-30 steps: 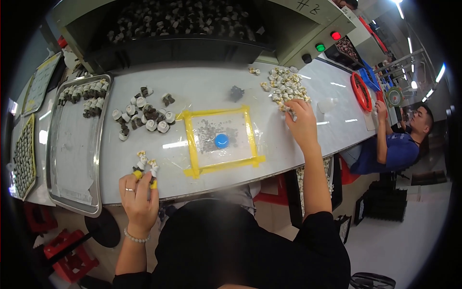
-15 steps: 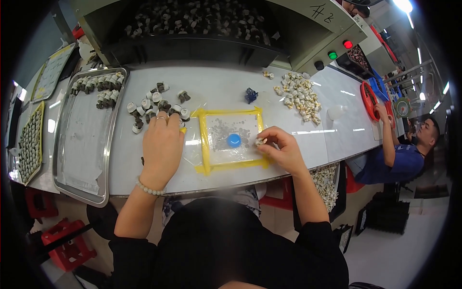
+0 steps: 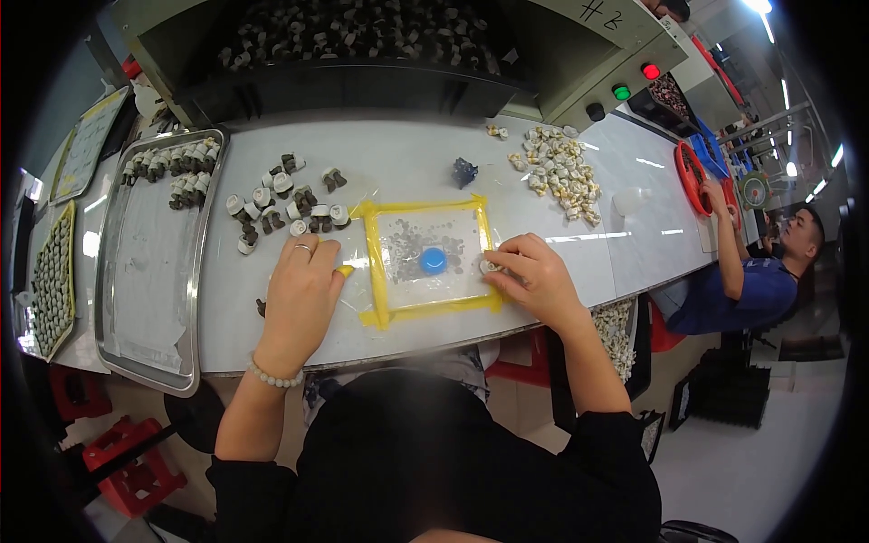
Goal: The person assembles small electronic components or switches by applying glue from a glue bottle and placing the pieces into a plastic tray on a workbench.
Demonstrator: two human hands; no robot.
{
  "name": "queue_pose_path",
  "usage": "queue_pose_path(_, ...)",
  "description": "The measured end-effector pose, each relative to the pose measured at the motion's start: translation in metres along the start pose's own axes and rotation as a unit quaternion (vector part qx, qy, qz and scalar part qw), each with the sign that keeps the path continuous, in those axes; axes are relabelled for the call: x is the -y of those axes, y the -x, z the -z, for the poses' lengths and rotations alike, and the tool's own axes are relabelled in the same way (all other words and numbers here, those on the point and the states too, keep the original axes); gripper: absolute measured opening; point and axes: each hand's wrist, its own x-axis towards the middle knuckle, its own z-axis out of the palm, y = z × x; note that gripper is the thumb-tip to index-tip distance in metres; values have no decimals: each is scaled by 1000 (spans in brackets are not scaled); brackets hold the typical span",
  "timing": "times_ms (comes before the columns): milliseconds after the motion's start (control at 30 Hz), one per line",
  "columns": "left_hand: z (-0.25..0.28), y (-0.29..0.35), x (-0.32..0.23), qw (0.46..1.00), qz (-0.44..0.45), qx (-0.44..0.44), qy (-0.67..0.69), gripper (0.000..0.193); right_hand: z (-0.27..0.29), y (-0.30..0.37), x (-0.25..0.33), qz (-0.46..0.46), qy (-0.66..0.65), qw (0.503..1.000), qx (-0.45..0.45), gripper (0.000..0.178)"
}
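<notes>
My right hand [image 3: 541, 279] pinches a small white figure-like piece [image 3: 490, 265] beside the right edge of a yellow-taped square [image 3: 378, 281]. On that square sits a round blue disc [image 3: 433, 261], with grey spots around it. My left hand [image 3: 303, 288] rests on the table left of the square, thumb apart from the fingers, a yellow cover on the thumb. Its fingertips lie against a white round-topped piece [image 3: 299, 228] at the near edge of a loose group of white-and-dark-brown pieces [image 3: 273, 201]. Nothing shows gripped in that hand.
A metal tray [image 3: 149, 285] with rows of such pieces stands at left. White-yellow pieces [image 3: 557, 172] lie heaped at the back right, near a dark blue lump [image 3: 464, 172]. A machine with a dark piece-filled bin [image 3: 353, 86] spans the back. A co-worker [image 3: 747, 285] sits at right.
My left hand has drawn back toward me from the group, uncovering pieces at its near edge. My right hand still pinches its piece near the square's right edge. The view has shifted slightly.
</notes>
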Motion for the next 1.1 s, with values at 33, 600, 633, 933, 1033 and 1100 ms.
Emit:
queue_pose_path(33, 2, 1, -1, 1000, -2, -9, 8, 23, -1, 0, 0, 2, -3, 1000, 2, 26)
queue_pose_path(600, 22, -1, -5, 987, 36, 19, 156, 25, 0, -10, 12, -20, -79, 996, 26, 24)
queue_pose_path(633, 22, 0, -10, 967, 58, 17, 247, 26, 0, -15, 17, -22, -78, 996, 25, 24)
queue_pose_path(933, -21, 27, -27, 727, 152, 61, 667, 30, -14, -48, 29, 39, -29, 998, 47, 19)
queue_pose_path(1033, -23, 30, -30, 702, 174, 61, 687, 31, -16, -51, 28, 51, -23, 997, 60, 19)
queue_pose_path(1100, -23, 30, -32, 677, 197, 68, 706, 32, -16, -51, 28, 50, -13, 996, 70, 20)
